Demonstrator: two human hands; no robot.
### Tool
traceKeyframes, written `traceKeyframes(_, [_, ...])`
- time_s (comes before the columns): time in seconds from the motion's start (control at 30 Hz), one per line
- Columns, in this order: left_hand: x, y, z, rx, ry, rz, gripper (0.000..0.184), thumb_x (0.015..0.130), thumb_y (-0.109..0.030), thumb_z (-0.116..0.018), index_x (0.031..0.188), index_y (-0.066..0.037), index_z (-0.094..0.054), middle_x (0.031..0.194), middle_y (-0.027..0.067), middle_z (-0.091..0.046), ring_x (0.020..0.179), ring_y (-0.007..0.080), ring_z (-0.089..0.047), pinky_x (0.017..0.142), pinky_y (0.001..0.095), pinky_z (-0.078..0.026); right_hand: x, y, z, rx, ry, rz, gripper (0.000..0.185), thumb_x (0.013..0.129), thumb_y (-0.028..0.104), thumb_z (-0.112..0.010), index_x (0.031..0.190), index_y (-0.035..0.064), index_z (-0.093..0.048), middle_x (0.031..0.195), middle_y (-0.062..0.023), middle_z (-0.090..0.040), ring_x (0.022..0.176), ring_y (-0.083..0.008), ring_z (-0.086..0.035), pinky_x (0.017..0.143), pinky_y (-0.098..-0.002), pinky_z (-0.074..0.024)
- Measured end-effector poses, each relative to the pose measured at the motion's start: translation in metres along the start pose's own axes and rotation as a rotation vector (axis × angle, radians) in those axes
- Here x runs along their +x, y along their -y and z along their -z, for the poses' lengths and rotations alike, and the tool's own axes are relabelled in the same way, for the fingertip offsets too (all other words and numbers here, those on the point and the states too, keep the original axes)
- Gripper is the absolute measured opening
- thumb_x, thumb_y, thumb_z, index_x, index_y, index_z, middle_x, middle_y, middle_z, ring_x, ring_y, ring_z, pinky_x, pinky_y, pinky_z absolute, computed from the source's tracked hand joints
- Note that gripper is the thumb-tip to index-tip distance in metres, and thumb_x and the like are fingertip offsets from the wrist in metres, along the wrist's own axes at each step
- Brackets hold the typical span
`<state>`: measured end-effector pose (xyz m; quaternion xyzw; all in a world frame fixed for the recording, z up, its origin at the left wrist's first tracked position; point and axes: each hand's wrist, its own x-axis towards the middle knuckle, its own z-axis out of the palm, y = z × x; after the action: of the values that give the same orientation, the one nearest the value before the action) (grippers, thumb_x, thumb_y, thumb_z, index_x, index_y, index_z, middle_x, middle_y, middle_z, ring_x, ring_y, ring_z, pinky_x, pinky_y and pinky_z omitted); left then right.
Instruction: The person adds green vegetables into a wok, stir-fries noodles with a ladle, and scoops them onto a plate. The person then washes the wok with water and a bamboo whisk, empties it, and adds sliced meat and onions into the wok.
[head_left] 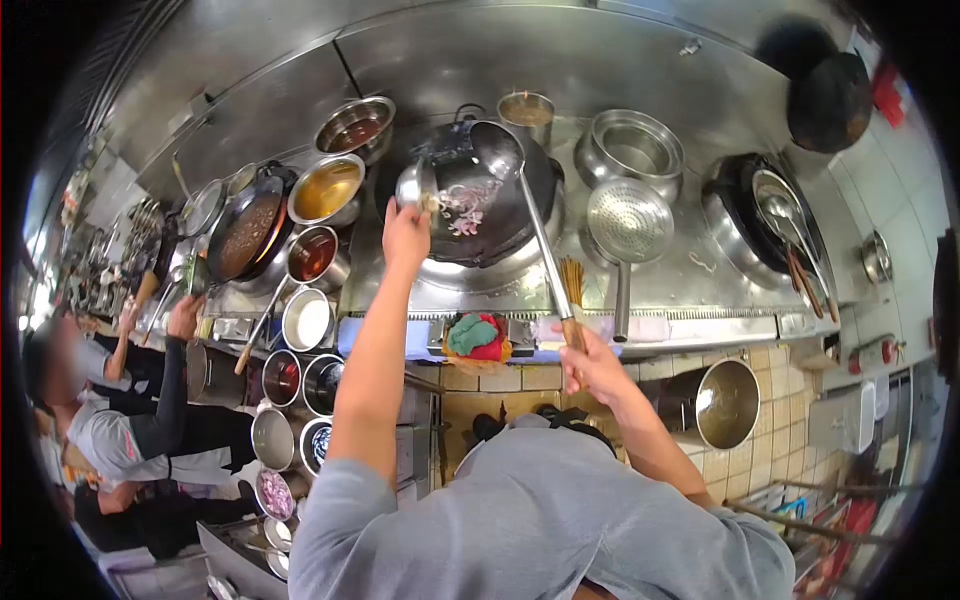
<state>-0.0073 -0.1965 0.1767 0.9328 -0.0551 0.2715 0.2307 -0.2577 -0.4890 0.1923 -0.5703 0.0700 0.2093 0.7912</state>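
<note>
My left hand (407,240) grips a small metal bowl (413,182), tipped on its side over the left part of a black wok (505,238). Pale pinkish chopped pieces, looking like onion or shallot, (466,207) lie in the wok just right of the bowl. Closed round the wooden end of a long-handled ladle (545,250) is my right hand (595,367), in front of the stove edge. The ladle's round cup is over the wok's far right side, above the chopped pieces.
A perforated strainer (630,222) rests by a steel pot (633,150) right of the wok. Bowls of amber liquid (328,190) and red-brown liquid (313,255) stand left. Folded cloths (475,337) lie at the front edge. Co-workers (150,430) stand at another wok (248,235).
</note>
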Motion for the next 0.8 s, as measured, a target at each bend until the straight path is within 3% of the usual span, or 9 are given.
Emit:
traceKeyframes(0.13, [0.051, -0.03, -0.002, 0.124, 0.095, 0.0, 0.021, 0.083, -0.02, -0.059, 0.103, -0.013, -0.062, 0.143, 0.021, -0.029, 0.088, 0.0416, -0.062, 0.077, 0.0459, -0.051, -0.011, 0.013, 0.006, 0.138, -0.068, -0.041, 0.031, 0.09, 0.007, -0.051, 0.12, 0.0074, -0.044, 0.065, -0.0019, -0.045, 0.046, -0.0102, -0.044, 0.041, -0.0249, -0.0387])
traceKeyframes(0.23, [0.068, -0.044, 0.017, 0.148, 0.006, -0.08, 0.019, 0.084, -0.02, -0.059, 0.101, -0.012, -0.061, 0.144, 0.0154, -0.029, 0.085, 0.0378, -0.064, 0.072, 0.0443, -0.052, -0.025, -0.014, 0.024, -0.244, -0.161, 0.096, 0.034, 0.088, 0.011, -0.055, 0.121, 0.0056, -0.044, 0.069, -0.0021, -0.048, 0.052, -0.0085, -0.048, 0.043, -0.0264, -0.0398])
traceKeyframes(0.3, [0.064, -0.053, 0.035, 0.129, -0.03, -0.145, 0.013, 0.084, -0.019, -0.059, 0.093, -0.011, -0.061, 0.143, 0.0145, -0.031, 0.084, 0.0348, -0.064, 0.068, 0.0426, -0.053, -0.035, -0.018, 0.035, -0.458, -0.366, 0.115, 0.037, 0.086, 0.013, -0.058, 0.12, 0.0042, -0.045, 0.074, -0.0108, -0.058, 0.061, -0.0218, -0.059, 0.052, -0.0342, -0.0449])
traceKeyframes(0.33, [0.057, -0.057, 0.038, 0.121, -0.017, -0.182, 0.012, 0.083, -0.019, -0.059, 0.092, -0.011, -0.061, 0.142, 0.0143, -0.032, 0.084, 0.0347, -0.064, 0.068, 0.0423, -0.053, -0.034, -0.016, 0.04, -0.47, -0.347, 0.107, 0.037, 0.086, 0.013, -0.058, 0.12, 0.0042, -0.045, 0.074, -0.0108, -0.058, 0.061, -0.0218, -0.059, 0.052, -0.0342, -0.0449])
traceKeyframes(0.43, [0.039, -0.046, 0.023, 0.051, 0.174, -0.46, 0.009, 0.08, -0.018, -0.061, 0.085, -0.01, -0.06, 0.137, 0.0119, -0.038, 0.082, 0.0351, -0.064, 0.071, 0.0434, -0.053, -0.018, 0.002, 0.051, -1.027, -0.483, 0.297, 0.042, 0.083, 0.013, -0.06, 0.121, 0.0032, -0.045, 0.095, -0.027, -0.059, 0.092, -0.0482, -0.053, 0.077, -0.0453, -0.0455])
traceKeyframes(0.57, [0.002, -0.003, 0.03, -0.134, -0.104, 0.067, 0.016, 0.078, -0.016, -0.066, 0.084, -0.004, -0.057, 0.127, 0.0189, -0.048, 0.089, 0.036, -0.061, 0.076, 0.0411, -0.049, 0.032, 0.001, 0.064, -1.009, -0.352, 0.572, 0.046, 0.085, 0.013, -0.059, 0.126, 0.0028, -0.042, 0.083, -0.0186, -0.061, 0.07, -0.0352, -0.061, 0.062, -0.0395, -0.0476])
traceKeyframes(0.63, [-0.03, 0.054, 0.031, -0.308, -0.147, 0.254, 0.022, 0.079, -0.019, -0.065, 0.076, -0.001, -0.053, 0.112, 0.0156, -0.058, 0.089, 0.0317, -0.06, 0.075, 0.0413, -0.048, 0.036, 0.02, 0.041, -0.114, -0.095, 0.128, 0.053, 0.092, 0.011, -0.05, 0.14, 0.0102, -0.027, 0.07, -0.0026, -0.05, 0.043, -0.0084, -0.042, 0.037, -0.0229, -0.035])
traceKeyframes(0.7, [-0.094, 0.052, 0.081, -0.861, -0.035, 0.898, 0.016, 0.08, -0.018, -0.061, 0.079, -0.004, -0.054, 0.103, 0.0092, -0.061, 0.092, 0.0198, -0.06, 0.071, 0.0388, -0.048, 0.044, 0.048, 0.021, -0.158, 0.075, -0.042, 0.051, 0.093, 0.01, -0.048, 0.139, 0.011, -0.026, 0.067, -0.0025, -0.047, 0.042, -0.0092, -0.041, 0.036, -0.0234, -0.0355])
traceKeyframes(0.8, [-0.249, 0.075, 0.111, -1.173, -0.27, 1.202, 0.016, 0.081, -0.019, -0.058, 0.09, -0.006, -0.058, 0.098, 0.0033, -0.061, 0.09, 0.01, -0.058, 0.065, 0.0356, -0.048, 0.064, 0.055, 0.001, -0.306, 0.172, -0.022, 0.041, 0.093, 0.007, -0.045, 0.132, 0.0113, -0.033, 0.065, -0.0014, -0.042, 0.04, -0.0085, -0.038, 0.034, -0.0237, -0.0345])
